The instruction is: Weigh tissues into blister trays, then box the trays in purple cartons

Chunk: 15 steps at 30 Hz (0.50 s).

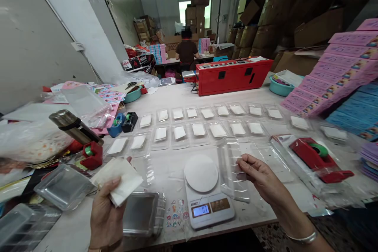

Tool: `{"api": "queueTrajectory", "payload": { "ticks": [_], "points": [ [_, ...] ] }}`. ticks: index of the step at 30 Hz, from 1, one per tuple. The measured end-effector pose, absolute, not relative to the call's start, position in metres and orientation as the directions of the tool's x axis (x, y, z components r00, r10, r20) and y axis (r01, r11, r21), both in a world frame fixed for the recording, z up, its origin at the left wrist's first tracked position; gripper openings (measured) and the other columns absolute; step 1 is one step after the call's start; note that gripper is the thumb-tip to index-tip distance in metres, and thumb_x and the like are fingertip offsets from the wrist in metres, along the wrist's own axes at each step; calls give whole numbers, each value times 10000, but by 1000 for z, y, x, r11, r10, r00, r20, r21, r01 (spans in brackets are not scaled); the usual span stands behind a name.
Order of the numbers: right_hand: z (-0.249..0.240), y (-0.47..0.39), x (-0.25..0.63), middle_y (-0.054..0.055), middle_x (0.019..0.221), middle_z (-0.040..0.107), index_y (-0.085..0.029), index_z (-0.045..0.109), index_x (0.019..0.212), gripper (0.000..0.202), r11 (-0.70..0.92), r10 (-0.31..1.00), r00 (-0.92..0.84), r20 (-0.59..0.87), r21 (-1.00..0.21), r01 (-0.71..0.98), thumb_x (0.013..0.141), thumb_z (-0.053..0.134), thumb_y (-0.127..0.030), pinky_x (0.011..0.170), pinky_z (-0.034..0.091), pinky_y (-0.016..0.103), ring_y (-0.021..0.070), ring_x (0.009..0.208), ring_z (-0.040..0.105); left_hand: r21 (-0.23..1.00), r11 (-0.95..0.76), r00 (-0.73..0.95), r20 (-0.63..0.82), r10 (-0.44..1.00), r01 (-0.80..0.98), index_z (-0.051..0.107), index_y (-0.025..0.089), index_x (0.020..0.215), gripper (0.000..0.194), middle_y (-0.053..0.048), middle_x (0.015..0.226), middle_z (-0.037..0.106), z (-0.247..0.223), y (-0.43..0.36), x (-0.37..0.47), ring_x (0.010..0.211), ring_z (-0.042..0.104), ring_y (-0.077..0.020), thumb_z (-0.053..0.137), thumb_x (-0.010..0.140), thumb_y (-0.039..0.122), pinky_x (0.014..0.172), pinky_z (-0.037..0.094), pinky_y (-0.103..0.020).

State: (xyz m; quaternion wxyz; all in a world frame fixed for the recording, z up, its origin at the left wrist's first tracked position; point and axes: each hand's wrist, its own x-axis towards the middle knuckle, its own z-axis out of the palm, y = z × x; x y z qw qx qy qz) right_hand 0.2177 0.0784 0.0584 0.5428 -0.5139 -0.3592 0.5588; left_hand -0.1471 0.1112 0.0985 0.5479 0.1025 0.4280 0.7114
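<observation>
My left hand (104, 212) holds a small stack of white square pads (118, 179) near the table's front edge, over a clear plastic tray (141, 212). My right hand (261, 179) pinches the edge of a clear plastic blister tray (232, 169) lying just right of a small white digital scale (203, 193). The scale's round plate is bare. Behind it, two rows of clear trays (197, 130), each with a white pad inside, stretch across the table.
A red tape dispenser (317, 157) lies at the right, another (93, 155) at the left beside a steel flask (73, 126). A red machine (233, 75) stands at the back. Pink and blue boxes (339, 75) pile at right. A person (186, 49) sits far back.
</observation>
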Motion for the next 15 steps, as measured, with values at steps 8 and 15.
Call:
{"api": "queueTrajectory", "payload": {
  "ticks": [8, 15],
  "points": [
    [58, 74, 199, -31, 614, 597, -184, 578, 743, 429, -120, 993, -14, -119, -986, -114, 692, 800, -548, 578, 449, 252, 104, 556, 528, 443, 624, 502, -371, 781, -644, 479, 207, 1448, 829, -173, 1419, 588, 43, 65, -57, 954, 731, -232, 703, 655, 117, 903, 571, -319],
    [51, 51, 190, -38, 606, 550, -188, 560, 693, 202, -119, 992, 81, -101, -959, 257, 772, 695, -315, 532, 362, 221, 102, 573, 471, 592, 675, 503, -460, 731, -440, 511, 211, 1433, 993, -119, 1183, 742, 36, 47, -13, 1026, 702, -344, 835, 494, 186, 773, 581, -341]
  ]
}}
